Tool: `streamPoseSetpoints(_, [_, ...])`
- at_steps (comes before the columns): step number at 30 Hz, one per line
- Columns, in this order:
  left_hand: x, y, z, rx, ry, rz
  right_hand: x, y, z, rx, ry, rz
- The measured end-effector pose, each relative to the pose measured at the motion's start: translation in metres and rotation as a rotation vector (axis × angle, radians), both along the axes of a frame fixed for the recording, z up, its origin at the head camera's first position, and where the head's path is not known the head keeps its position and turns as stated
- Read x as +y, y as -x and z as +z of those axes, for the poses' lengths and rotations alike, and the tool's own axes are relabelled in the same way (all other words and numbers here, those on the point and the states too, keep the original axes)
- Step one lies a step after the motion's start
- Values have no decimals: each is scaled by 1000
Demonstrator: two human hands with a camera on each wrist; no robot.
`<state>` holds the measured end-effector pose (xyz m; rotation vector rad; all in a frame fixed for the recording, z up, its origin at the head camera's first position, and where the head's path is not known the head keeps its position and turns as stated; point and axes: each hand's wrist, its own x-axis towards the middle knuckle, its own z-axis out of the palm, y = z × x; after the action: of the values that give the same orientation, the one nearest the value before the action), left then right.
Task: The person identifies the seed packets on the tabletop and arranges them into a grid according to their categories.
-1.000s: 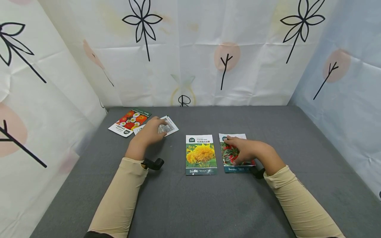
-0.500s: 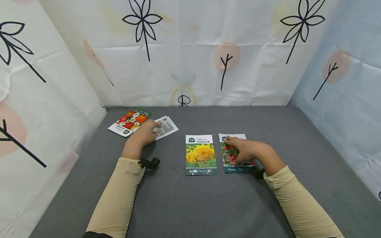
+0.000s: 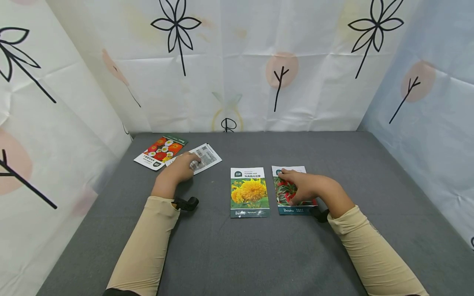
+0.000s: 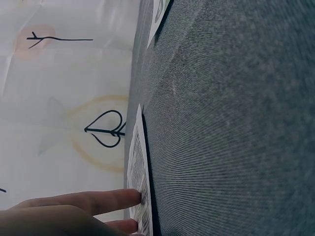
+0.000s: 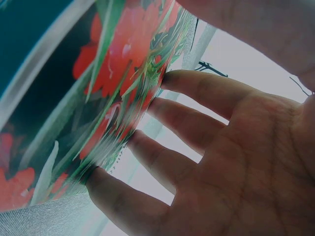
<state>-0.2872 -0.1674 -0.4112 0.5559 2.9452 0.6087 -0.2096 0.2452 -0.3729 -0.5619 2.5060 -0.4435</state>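
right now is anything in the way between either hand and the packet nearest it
Nothing visible is: the left hand touches the text-covered packet, and the right hand touches the red-flower packet. The yellow-flower packet lies between the two hands, blocking neither.

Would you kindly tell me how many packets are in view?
4: the orange packet at far left, the white packet under the left hand, the red packet under the right hand, and the yellow packet between the hands. Others may lie hidden beneath.

Head view high, facing forward-down; wrist views close; tabletop shared.
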Motion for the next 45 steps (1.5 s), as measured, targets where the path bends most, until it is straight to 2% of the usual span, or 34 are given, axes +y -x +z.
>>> streamPoseSetpoints(5, [-1, 1, -1, -20, 16, 0, 0, 0, 0, -4, -9, -5])
streamPoseSetpoints(14, [1, -1, 4, -59, 49, 6, -1, 0, 1, -10, -9, -9])
streamPoseSetpoints(24, [5, -6, 9, -70, 80, 36, -1, -1, 2, -4, -11, -5])
streamPoseSetpoints(30, [7, -5, 7, -85, 79, 40, -1, 0, 1, -7, -6, -2])
streamPoseSetpoints(36, [13, -2, 6, -95, 133, 24, -1, 0, 1, -9, -3, -2])
streamPoseSetpoints(45, [24, -10, 12, -100, 196, 25, 0, -1, 2, -5, 0, -5])
